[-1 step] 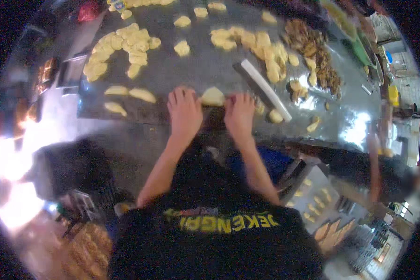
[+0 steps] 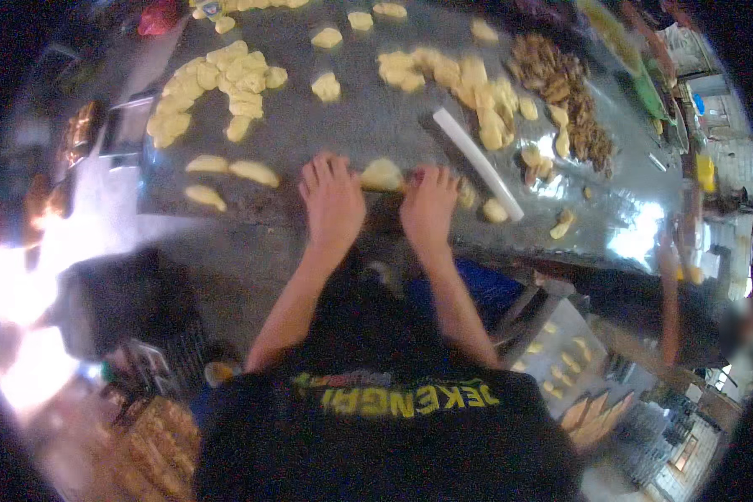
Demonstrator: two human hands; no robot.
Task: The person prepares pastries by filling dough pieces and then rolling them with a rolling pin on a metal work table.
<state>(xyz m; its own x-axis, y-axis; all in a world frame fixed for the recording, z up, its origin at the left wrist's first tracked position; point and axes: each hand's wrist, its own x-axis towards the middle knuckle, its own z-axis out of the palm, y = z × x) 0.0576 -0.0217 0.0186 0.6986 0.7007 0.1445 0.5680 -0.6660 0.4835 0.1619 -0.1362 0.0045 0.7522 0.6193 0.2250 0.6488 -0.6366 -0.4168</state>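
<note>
Pale dough piece (image 2: 382,176) held between left hand (image 2: 332,188) and right hand (image 2: 429,201)

The person stood at the near edge of a dark worktable (image 2: 309,130), bare forearms stretched forward from a black shirt (image 2: 385,452). The dough piece lay near that edge, the left hand at its left end and the right hand at its right end. Both hands had their fingers bent down; from where I stood, I could not tell whether they pinched the dough or only rested against it.

Off to the left lay three long dough pieces (image 2: 254,172), with a curved heap of dough (image 2: 247,75) beyond them. A white bar (image 2: 477,163) slanted across the table to the right, its near end just beside a small dough lump (image 2: 494,209). Farther right spread a brown, crumbly pile (image 2: 552,71). At the lower right, a pale tray (image 2: 571,315) bore rows of small yellowish pieces.
</note>
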